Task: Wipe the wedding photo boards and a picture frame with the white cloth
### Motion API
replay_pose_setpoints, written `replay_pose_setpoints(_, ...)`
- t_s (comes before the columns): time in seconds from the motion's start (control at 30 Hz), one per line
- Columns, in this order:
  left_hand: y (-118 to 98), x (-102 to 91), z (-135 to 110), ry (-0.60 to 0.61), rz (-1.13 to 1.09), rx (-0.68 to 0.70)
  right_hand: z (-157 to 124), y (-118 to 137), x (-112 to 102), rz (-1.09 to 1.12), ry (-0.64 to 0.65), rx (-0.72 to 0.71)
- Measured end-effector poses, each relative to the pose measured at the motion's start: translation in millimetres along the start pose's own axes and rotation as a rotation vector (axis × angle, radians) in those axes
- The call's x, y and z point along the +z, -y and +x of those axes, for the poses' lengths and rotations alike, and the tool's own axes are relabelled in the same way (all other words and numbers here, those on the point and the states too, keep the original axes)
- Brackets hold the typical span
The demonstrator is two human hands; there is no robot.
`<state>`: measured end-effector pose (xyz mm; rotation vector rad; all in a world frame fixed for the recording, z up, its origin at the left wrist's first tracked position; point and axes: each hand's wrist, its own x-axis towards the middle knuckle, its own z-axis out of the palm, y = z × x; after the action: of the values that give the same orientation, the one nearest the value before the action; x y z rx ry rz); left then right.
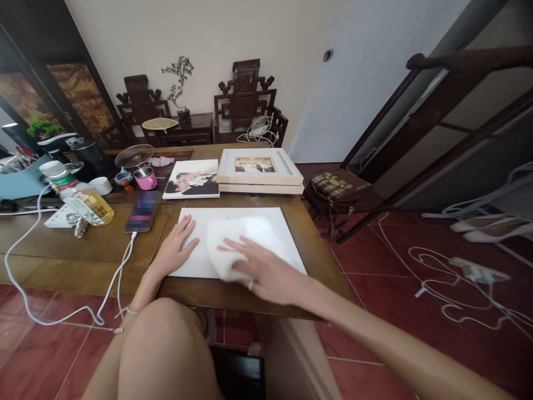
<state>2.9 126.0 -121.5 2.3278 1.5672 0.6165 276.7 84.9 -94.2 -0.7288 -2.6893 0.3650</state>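
A white rectangular board [194, 264] with a smooth, glossy top lies flat at the front edge of the wooden table. My left hand [179, 244] rests on its left edge with the fingers spread and holds nothing. In my right hand [268, 272] is a white cloth [225, 239], pressed against the middle of the board. The fingers lie over the cloth, with part of it bunched up under the palm; the hand is slightly blurred. A bright reflection shows on the board beyond the cloth.
Behind the board are a photo panel [194, 180] and stacked pale picture frames [287, 166]. At left on the table [175, 286] stand a phone [144, 211] on a white cable, an oil-coloured bottle [94, 203] and a pink cup [145, 178]. A bag [333, 186] sits right.
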Motion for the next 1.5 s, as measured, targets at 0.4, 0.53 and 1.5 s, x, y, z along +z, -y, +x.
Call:
replay_pose_setpoints(0.4,-1.0,-1.1,0.0,-0.001,-0.023,-0.016,53.1,-19.5,11.9,-0.128,-0.062,0.212)
replay_pose_setpoints(0.53,3.0,1.7,0.2,-0.019,-0.037,0.014,15.6,29.4,18.2,-0.073,0.035,0.108)
replay_pose_setpoints(1.5,13.8,5.9,0.8,-0.043,-0.087,0.056,11.6,57.9,12.7,0.001,0.121,-0.019)
